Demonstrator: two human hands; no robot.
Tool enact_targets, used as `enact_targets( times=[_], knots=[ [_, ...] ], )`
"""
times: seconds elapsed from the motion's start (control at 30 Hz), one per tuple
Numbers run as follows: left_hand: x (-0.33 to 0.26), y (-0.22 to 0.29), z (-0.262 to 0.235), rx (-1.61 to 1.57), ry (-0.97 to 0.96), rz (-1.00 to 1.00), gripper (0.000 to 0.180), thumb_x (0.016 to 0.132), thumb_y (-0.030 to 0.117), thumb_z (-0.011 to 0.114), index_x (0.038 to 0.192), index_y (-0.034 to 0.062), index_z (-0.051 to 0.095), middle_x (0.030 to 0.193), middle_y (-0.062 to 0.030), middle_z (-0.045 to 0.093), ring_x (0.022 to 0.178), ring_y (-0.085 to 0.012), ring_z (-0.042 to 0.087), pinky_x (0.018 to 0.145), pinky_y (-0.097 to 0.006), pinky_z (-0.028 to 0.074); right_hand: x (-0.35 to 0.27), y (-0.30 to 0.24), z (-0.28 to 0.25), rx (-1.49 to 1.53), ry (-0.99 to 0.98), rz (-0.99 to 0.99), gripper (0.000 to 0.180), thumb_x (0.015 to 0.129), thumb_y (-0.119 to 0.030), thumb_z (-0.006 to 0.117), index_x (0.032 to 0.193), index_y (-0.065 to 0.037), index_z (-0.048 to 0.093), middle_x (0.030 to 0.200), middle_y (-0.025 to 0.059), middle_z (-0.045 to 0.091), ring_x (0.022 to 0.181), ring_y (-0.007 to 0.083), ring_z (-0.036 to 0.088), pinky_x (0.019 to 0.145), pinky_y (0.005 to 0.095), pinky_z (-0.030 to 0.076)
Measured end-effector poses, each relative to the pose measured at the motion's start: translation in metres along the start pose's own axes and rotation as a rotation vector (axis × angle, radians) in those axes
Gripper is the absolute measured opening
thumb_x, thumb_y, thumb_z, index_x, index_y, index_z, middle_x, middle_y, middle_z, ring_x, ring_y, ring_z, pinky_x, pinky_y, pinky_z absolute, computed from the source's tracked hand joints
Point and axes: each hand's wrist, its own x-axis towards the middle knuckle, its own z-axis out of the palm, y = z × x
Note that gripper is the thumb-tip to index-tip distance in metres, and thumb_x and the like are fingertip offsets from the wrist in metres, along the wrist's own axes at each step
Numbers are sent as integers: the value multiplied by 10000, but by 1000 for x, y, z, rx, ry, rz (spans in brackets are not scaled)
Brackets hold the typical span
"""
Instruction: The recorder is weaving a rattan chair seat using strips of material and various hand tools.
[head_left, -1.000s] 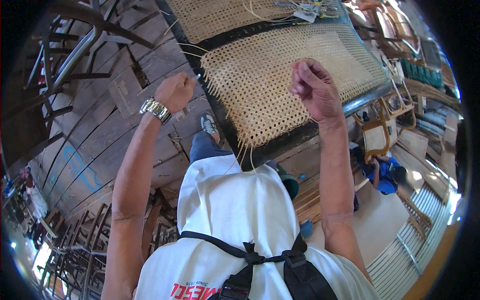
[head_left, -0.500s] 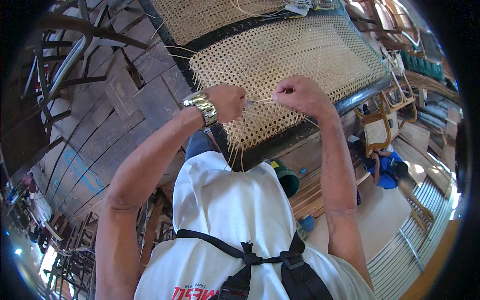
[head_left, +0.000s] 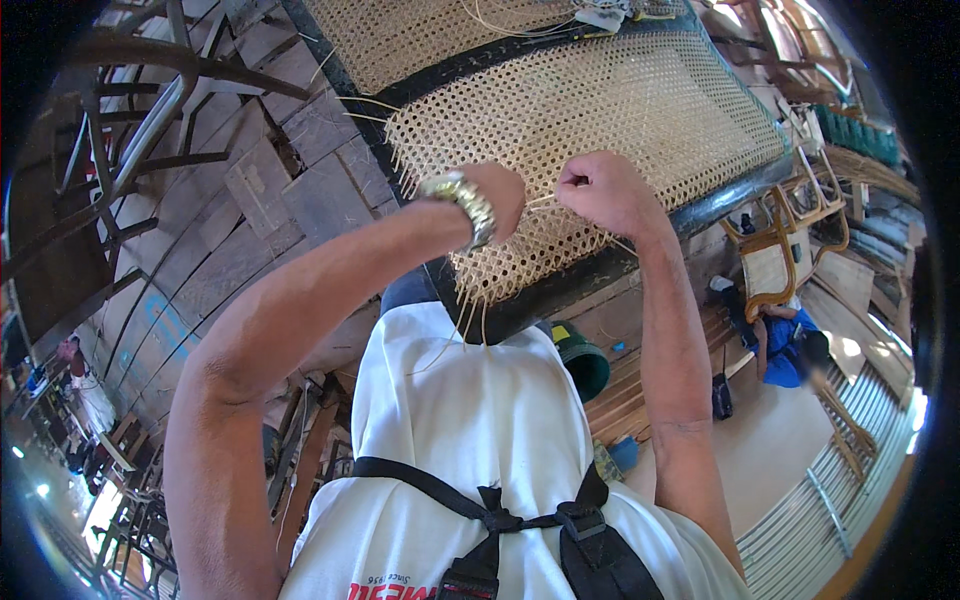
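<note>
Where strands dangle, cane panel (head_left: 600,130) frays.

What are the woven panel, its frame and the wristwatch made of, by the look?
Woven panel: looks like natural cane, pale straw, matte, open hexagonal mesh with loose strand ends at the edge. Frame: dark, glossy, probably painted or lacquered wood; cannot rule out metal. Wristwatch on the left hand: shiny silver-gold link band, likely metal. Right hand pinches a strand.
</note>
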Motion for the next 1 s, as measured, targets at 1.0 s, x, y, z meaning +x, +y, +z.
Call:
enact_targets(
  times=[1.0],
  knots=[
    [-66,-96,-14,-418,316,44,329,985,327,527,932,27,650,803,-178,683,740,-338,675,677,-471,516,5,-46,17,236,191,-21,246,937,-255,674,1018,-28,723,868,89,704,803,177,657,740,334,518]
  ],
)
